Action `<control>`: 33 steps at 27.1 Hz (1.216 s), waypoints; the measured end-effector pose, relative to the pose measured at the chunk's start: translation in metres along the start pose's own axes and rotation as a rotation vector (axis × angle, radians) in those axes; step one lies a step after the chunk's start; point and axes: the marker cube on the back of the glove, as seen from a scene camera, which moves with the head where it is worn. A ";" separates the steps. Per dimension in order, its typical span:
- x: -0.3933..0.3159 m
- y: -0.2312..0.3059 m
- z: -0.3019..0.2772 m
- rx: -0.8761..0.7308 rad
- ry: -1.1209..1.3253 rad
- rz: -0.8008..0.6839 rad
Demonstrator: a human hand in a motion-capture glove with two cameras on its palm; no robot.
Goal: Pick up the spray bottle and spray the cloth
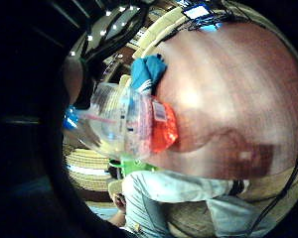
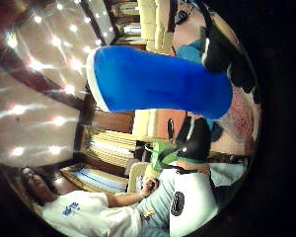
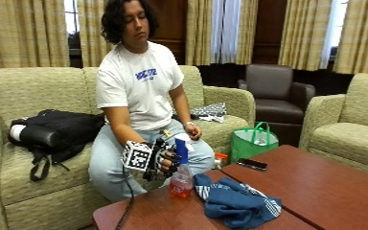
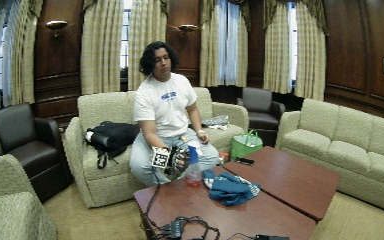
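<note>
A black backpack (image 3: 53,132) lies on the beige sofa (image 3: 24,91), a green tote bag (image 3: 253,143) stands on the floor beside it, and a black phone (image 3: 252,164) rests on the reddish-brown wooden worktop (image 3: 324,187).

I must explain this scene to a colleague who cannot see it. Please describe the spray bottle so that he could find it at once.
Start at the brown wooden table in front of the sofa, at the end nearest the seated person. There the gloved right hand holds the spray bottle upright, beside a crumpled blue cloth. It is the only clear bottle: blue spray head on top, red-orange liquid at its bottom.
</note>
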 end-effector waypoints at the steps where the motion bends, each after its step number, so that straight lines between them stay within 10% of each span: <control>1: -0.001 -0.003 0.002 -0.003 0.001 0.008; 33: -0.018 -0.099 0.045 0.090 -0.091 -0.087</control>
